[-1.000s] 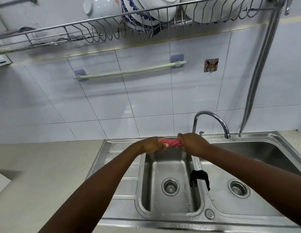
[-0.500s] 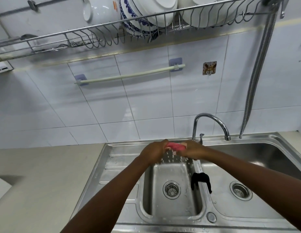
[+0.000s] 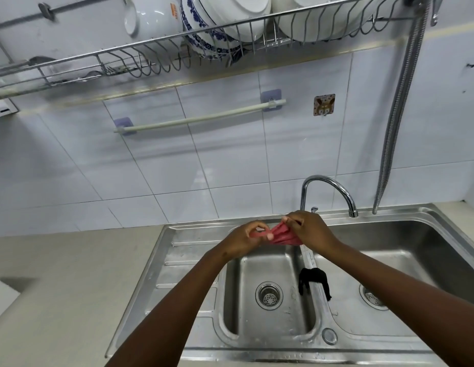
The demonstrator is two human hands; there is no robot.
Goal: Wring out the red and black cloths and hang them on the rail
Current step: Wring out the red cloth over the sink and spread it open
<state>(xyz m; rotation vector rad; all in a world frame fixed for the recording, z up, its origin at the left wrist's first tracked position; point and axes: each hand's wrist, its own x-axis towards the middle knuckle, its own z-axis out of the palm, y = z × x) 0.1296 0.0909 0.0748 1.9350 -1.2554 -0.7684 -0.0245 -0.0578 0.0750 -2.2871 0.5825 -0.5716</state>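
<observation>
The red cloth [image 3: 282, 235] is bunched between both hands above the back of the small sink basin [image 3: 267, 263]. My left hand [image 3: 246, 239] pinches its left end with fingertips. My right hand [image 3: 308, 229] grips its right side, where the fabric fans out in folds. The black cloth [image 3: 312, 278] lies draped over the divider between the two basins, below my right forearm. The pale rail [image 3: 198, 119] is fixed on the tiled wall above, bare.
A chrome tap [image 3: 328, 188] arches behind my hands. A flexible metal hose [image 3: 397, 115] hangs at the right. A wire dish rack [image 3: 177, 59] with bowls sits above the rail. The large basin [image 3: 405, 263] is on the right and a beige counter [image 3: 58, 287] on the left.
The tight twist in the red cloth has loosened and the fabric now spreads between my hands. Water no longer streams from it. My hands have shifted slightly apart.
</observation>
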